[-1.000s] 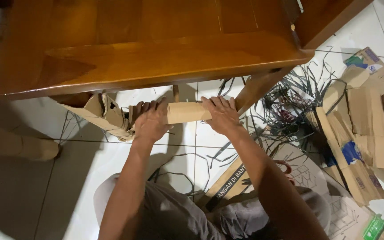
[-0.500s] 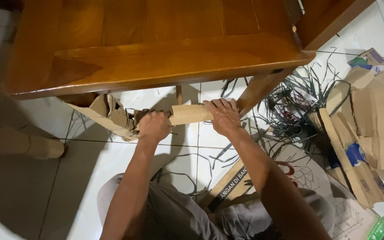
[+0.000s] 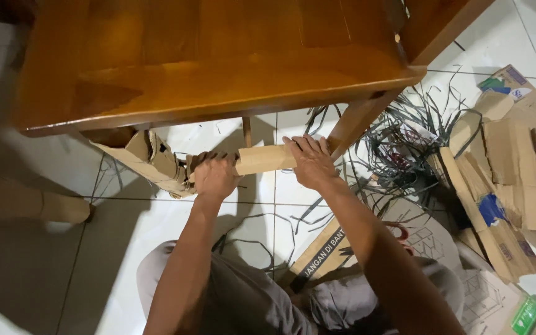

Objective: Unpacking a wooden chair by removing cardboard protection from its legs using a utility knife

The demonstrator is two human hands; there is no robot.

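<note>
We grip a cardboard wrap point(image 3: 267, 159) around the crossbar under the wooden table point(image 3: 218, 62), just below its front edge. Our left hand point(image 3: 215, 177) curls closed over its left end; our right hand point(image 3: 310, 162) presses fingers down on its right end. Cardboard scraps point(image 3: 504, 180) lie on the tiled floor point(image 3: 131, 236).

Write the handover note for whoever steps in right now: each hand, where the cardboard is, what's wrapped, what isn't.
Left hand: closed around the cardboard wrap on the table's low crossbar.
Right hand: palm and fingers pressed over the wrap's right end, by the bare table leg.
Done: left leg carries crumpled cardboard; the crossbar is sleeved between the hands.
Left: the right leg is uncovered. Nothing visibly fastens the wrap.
Spare cardboard pieces and dark strapping strips lie on the tiled floor to the right.
</note>
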